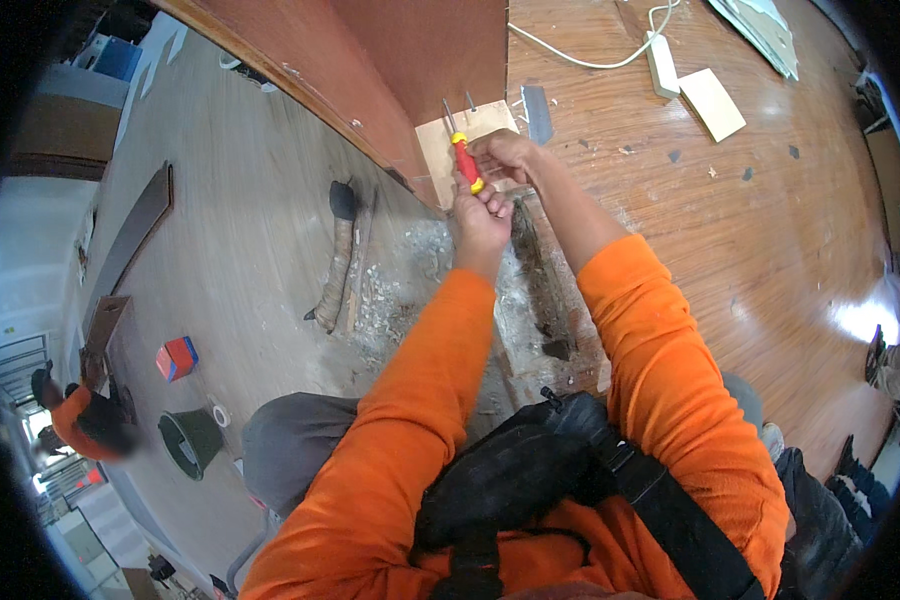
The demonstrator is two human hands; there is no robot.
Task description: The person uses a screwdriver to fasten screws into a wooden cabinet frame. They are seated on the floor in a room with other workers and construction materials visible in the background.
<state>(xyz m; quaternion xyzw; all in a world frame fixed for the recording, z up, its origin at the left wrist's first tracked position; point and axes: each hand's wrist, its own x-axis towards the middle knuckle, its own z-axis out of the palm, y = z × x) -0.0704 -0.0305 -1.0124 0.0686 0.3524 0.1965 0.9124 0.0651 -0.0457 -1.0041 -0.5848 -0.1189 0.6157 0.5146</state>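
Observation:
A screwdriver (466,160) with a red and yellow handle points away from me, its metal shaft in front of a reddish-brown wooden panel (370,70). My left hand (482,222) is closed around the lower end of its handle. Right beside the handle, my right hand (508,155) has its fingers curled inward; whatever they pinch, if anything, is hidden. Under both hands lies a pale wooden board (433,140) at the foot of the panel. A short thin metal piece (472,103) stands up near the board's far edge.
A hammer-like tool with a wrapped handle (338,260) lies left of a rubble-filled groove (545,290). Further left are a red and blue box (177,358), a dark bucket (192,443) and a person (85,420). A white cable (590,64) and a cream block (712,104) lie far right.

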